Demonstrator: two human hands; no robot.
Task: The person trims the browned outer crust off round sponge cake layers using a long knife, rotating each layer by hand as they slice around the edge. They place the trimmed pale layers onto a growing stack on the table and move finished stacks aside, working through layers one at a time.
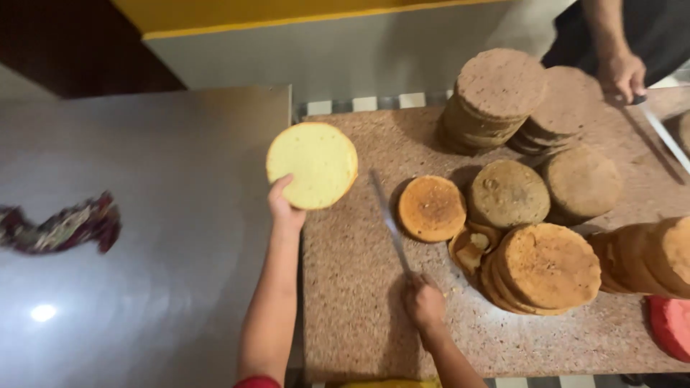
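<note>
The left hand (284, 205) was closed on the near edge of a pale yellow cake layer (312, 165), a flat round slice held up over the place where the speckled surface (352, 316) met the shiny grey surface (144, 215). The fingers were curled under the rim and the thumb lay on top, so the hand was mostly shut on it. The right hand (424, 303) was wrapped tight around the handle of a long knife (388, 219), and the blade pointed away from the person and lay low over the speckled surface. It looked like the slicing step was under way, with one thin layer just lifted off and being carried to the side. The next move would call for a flat spot to lay the slice down softly, since a thin cake bends and breaks easily. Just beside the knife tip sat a small round golden cake (432, 208). Past it stood a brown cake (507, 194) and a short stack of golden cakes (546, 269), with cut scraps (474, 244) between them. Farther back was a tall stack of brown cakes (496, 97). Another person's hand (622, 75) held a second knife (665, 136) at the far corner. A crumpled dark cloth (61, 226) lay well apart on the grey surface.
</note>
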